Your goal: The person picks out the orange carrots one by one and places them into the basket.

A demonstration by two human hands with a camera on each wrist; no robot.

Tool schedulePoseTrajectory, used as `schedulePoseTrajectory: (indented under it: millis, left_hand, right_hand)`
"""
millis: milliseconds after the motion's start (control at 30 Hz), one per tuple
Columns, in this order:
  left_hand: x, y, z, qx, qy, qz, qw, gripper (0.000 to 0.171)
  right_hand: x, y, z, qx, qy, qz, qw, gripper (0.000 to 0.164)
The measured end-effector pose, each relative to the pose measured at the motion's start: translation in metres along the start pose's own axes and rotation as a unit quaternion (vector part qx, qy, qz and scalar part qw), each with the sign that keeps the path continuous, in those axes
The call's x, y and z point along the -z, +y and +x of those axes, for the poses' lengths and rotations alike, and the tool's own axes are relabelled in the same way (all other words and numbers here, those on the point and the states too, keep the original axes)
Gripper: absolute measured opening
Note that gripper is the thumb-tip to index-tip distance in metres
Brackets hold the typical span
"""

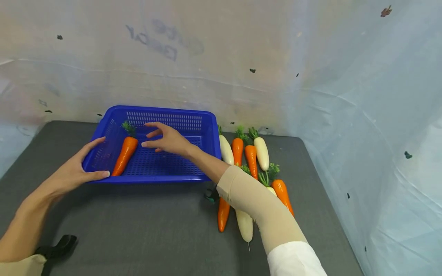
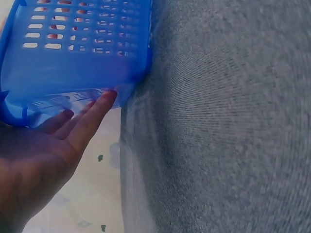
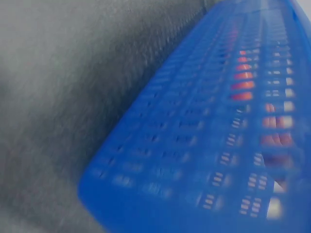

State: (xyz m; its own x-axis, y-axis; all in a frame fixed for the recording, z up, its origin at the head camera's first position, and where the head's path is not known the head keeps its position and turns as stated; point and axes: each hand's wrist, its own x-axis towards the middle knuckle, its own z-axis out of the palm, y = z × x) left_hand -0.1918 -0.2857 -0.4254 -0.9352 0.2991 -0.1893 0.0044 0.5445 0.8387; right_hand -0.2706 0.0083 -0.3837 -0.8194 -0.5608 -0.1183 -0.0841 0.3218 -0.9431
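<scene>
A blue plastic basket [image 1: 165, 178] with slotted walls is at the back left of the grey table. An orange carrot [image 1: 126, 155] with a green top lies inside it, near the left end. My left hand [image 1: 74, 168] grips the basket's left front corner, thumb at the front rim; its fingers [image 2: 92, 116] lie along the outside wall. Above the basket's interior is my right hand [image 1: 169, 140], fingers apart and holding nothing, just right of the carrot. In the right wrist view the basket wall [image 3: 194, 126] covers most of that hand.
Right of the basket lie several carrots [image 1: 282, 193] and white radishes [image 1: 244, 226], partly hidden by my right forearm. A black strap [image 1: 58, 247] shows by my left wrist. Pale plastic sheeting [image 1: 224, 69] hangs behind and to the right of the table [image 1: 148, 230].
</scene>
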Motion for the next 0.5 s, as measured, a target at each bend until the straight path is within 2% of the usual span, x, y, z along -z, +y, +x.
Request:
schedulePoseTrajectory:
  millis: [200,500]
  left_hand:
    - [0.001,-0.004,-0.001,-0.016,-0.004,-0.002,0.9999,0.102]
    - [0.002,-0.003,0.003,0.008,0.002,0.002,1.0,0.102]
  right_hand:
    - [0.02,0.002,-0.021,0.027,-0.001,0.008,1.0,0.066]
    - [0.04,-0.009,-0.052,0.042,-0.012,0.005,0.999,0.063]
